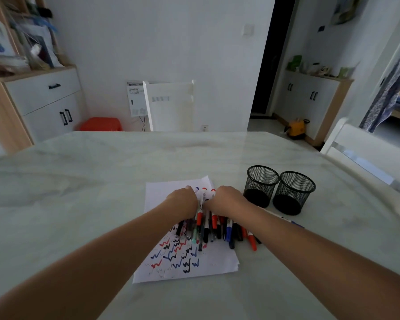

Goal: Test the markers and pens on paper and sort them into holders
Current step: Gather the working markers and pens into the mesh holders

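A white sheet of paper [208, 262] lies on the table, its near half covered in red, blue and black squiggles. Across its middle lies a heap of several markers and pens [217, 229] with red, blue and black caps. My left hand [183, 199] and my right hand [226, 199] both rest on the far side of the heap, side by side, fingers curved down over the markers. Whether either hand grips a marker is hidden. Two black mesh holders, the left holder [262, 185] and the right holder [293, 192], stand to the right and look empty.
A single marker [286, 219] lies on the marble table [102, 181] under my right forearm, near the holders. White chairs stand at the far edge [171, 105] and at the right [365, 155]. Cabinets line the walls.
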